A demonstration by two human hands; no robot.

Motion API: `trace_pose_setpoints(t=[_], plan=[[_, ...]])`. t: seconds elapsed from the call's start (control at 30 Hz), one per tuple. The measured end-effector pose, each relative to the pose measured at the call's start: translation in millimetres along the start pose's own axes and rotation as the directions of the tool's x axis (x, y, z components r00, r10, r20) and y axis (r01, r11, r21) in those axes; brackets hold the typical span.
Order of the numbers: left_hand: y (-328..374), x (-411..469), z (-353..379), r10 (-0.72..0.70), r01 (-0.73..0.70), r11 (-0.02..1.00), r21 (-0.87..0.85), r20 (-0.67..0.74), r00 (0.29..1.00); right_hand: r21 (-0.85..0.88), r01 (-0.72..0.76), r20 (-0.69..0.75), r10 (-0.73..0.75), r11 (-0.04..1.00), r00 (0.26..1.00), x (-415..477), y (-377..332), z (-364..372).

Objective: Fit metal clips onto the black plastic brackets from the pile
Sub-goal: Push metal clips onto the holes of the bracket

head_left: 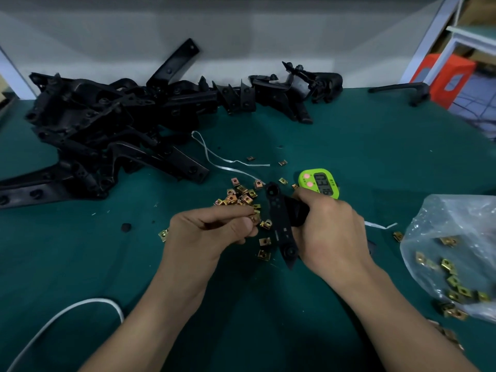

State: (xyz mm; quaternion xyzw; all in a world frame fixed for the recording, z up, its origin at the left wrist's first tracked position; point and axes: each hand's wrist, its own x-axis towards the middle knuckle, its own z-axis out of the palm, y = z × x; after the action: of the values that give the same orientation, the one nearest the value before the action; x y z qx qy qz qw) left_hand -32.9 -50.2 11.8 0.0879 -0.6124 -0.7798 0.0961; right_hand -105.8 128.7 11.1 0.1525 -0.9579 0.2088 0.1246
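Here, the right hand [330, 232] grips a long black plastic bracket [280, 226] while the left hand [212, 232] pinches a small brass-coloured metal clip [255, 218].

I get a dim, blue-green feed, lit softly from overhead. The pile of black brackets [107, 124] swallows detail, with only faint sheen on edges. The wide lens bows the table [349, 135] and smears the corners. Pale glare sits on the plastic bag [456, 232] at right.
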Motion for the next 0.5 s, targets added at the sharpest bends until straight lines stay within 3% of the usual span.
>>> trace_pose_setpoints(t=[0.5], plan=[[4.0, -1.6, 8.2, -0.044, 0.041, 0.998, -0.047, -0.08, 0.996, -0.011, -0.018, 0.08, 0.019, 1.0, 0.997, -1.8, 0.8, -0.8]])
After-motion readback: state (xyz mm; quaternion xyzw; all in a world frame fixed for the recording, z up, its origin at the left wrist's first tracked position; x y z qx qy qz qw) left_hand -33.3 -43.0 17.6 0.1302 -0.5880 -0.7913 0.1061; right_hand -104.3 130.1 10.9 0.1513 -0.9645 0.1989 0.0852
